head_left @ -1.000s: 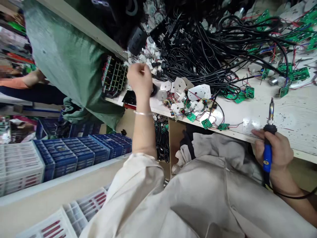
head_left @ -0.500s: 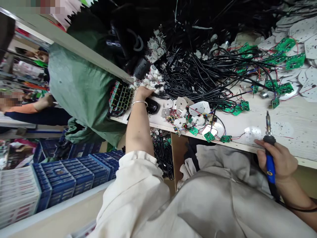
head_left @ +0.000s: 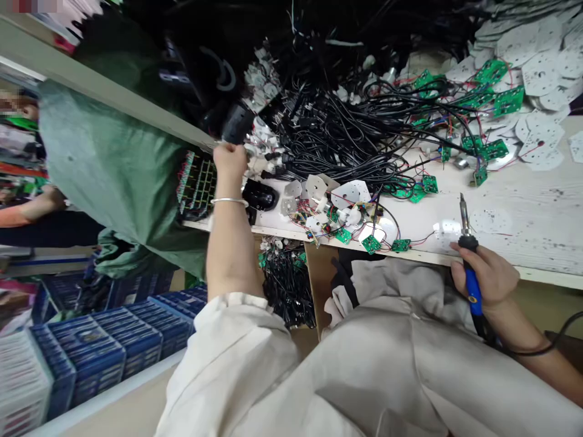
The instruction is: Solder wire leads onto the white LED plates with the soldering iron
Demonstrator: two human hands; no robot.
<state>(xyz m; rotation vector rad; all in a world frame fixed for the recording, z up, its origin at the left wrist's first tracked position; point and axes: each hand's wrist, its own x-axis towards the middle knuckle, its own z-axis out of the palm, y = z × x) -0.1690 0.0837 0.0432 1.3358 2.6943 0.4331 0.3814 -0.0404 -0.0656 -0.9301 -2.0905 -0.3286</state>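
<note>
My left hand [head_left: 231,162] is stretched out at the far left of the bench, its fingers pinched together. They meet the lower end of a black plastic housing [head_left: 237,123]; what lies between the fingertips is hidden. Just right of that wrist sits a shiny black plastic shell [head_left: 260,195]. On the other side, my right hand [head_left: 489,276] is wrapped round a soldering iron [head_left: 472,285] with a blue handle, its metal tip pointing up above the bench. A white plate [head_left: 449,229] lies close to the iron's tip, with thin red wires beside it.
Black power cords [head_left: 346,136] are heaped across the bench [head_left: 514,209]. Green circuit boards [head_left: 507,100] and white plates [head_left: 542,73] pile up at the right. A block of gridded boards [head_left: 198,182] stands left, near a green sheet [head_left: 109,158]. Blue crates [head_left: 86,343] line the lower left.
My left hand has moved up and left from beside the black shell to the black housing. My right hand still holds the soldering iron. The whole view has shifted somewhat.
</note>
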